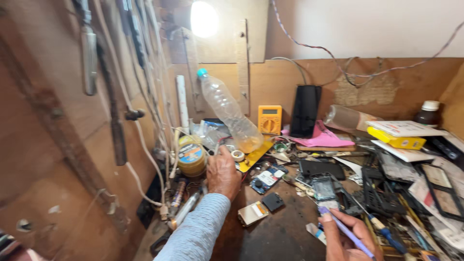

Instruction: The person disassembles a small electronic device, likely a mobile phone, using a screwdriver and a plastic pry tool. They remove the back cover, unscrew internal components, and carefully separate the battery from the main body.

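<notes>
Two hands: left hand [223,173] grips a tilted bottle [229,112], neck up-left; right hand [344,236] pinches a purple tool [347,233] over the desk [280,232].

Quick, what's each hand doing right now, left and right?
Left hand: reaching into the clutter beside the leaning plastic bottle; fingers hidden, so open or closed cannot be told.
Right hand: closed on a thin purple tool.

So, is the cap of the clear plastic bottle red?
No, the clear plastic bottle leaning near the left hand has a light blue cap.
</notes>
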The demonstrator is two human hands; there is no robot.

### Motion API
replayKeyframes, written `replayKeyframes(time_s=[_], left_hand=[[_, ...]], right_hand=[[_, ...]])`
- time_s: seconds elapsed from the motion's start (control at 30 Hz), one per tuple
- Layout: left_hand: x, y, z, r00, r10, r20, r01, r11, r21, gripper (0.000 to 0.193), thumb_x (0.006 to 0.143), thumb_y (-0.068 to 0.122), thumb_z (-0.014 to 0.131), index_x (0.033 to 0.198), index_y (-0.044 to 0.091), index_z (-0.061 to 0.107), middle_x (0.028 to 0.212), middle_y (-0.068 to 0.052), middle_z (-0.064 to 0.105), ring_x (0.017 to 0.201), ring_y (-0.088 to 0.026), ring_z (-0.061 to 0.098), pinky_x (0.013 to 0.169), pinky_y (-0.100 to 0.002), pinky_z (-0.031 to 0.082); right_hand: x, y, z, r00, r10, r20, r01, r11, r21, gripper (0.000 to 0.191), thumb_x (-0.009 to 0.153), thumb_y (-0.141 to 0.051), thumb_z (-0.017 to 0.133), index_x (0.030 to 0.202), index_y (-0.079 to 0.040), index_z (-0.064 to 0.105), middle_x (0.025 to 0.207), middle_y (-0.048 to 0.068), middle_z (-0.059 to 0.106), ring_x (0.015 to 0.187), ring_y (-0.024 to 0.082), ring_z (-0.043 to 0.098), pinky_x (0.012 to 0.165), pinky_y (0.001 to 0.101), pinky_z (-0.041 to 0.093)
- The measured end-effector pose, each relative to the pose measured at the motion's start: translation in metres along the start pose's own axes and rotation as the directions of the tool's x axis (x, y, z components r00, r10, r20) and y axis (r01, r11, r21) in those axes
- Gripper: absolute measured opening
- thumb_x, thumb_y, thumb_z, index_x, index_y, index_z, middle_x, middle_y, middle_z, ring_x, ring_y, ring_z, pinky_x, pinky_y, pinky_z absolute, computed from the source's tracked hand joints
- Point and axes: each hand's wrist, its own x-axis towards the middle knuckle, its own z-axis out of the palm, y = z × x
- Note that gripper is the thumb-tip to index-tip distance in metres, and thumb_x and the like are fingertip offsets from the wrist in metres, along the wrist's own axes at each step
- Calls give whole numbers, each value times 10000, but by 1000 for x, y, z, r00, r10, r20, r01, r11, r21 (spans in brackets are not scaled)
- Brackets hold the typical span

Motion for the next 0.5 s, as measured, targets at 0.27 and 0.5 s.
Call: replayKeyframes(time_s=[0.27, 0.5], left_hand=[[-1, 7, -6, 999, -52, 11, 51, 996, 69, 452, 717, 88, 766, 1060, -20, 492, 943, -245, 672, 947, -401, 630, 847, -472, 520], [10, 7, -6, 980, -185, 73, 185, 983, -3, 556, 718, 145, 797, 1117, -48, 461, 915, -250, 683, 937, -415, 652, 866, -477, 522]], right_hand=[[1, -13, 3, 992, 125, -20, -126, 990, -62, 253, 843, -91, 811, 1059, 32, 763, 782, 151, 773, 565, 100, 603, 537, 234, 454], [2, 7, 7, 989, 148, 6, -148, 985, 85, 199, 850, -30, 761, 1030, 49, 733, 824, 188, 791, 669, 169, 750, 628, 297, 601]])
